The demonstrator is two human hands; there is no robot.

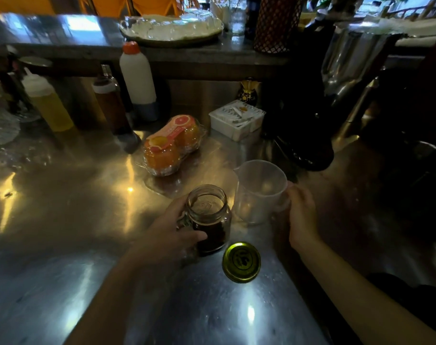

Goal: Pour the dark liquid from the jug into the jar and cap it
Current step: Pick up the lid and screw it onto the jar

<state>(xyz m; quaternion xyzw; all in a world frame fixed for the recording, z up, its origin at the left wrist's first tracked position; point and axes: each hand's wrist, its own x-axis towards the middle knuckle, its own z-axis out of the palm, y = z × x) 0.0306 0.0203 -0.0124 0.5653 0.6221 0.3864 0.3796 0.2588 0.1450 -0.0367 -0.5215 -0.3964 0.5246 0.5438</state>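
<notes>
A glass jar (212, 220) with a handle stands upright on the steel counter, its lower half filled with dark liquid and its mouth uncovered. My left hand (172, 227) wraps around its left side. To its right stands a clear plastic jug (259, 190), upright and looking empty. My right hand (301, 215) grips the jug's handle on the right side. A gold metal lid (241, 262) lies flat on the counter just in front of the jar, between my two forearms.
A plastic pack of oranges (172, 145) lies behind the jar. A white box of sachets (236, 122) sits further back. Squeeze bottles (47, 103) and a white bottle (137, 75) line the back left. A dark appliance (304, 115) stands at the right.
</notes>
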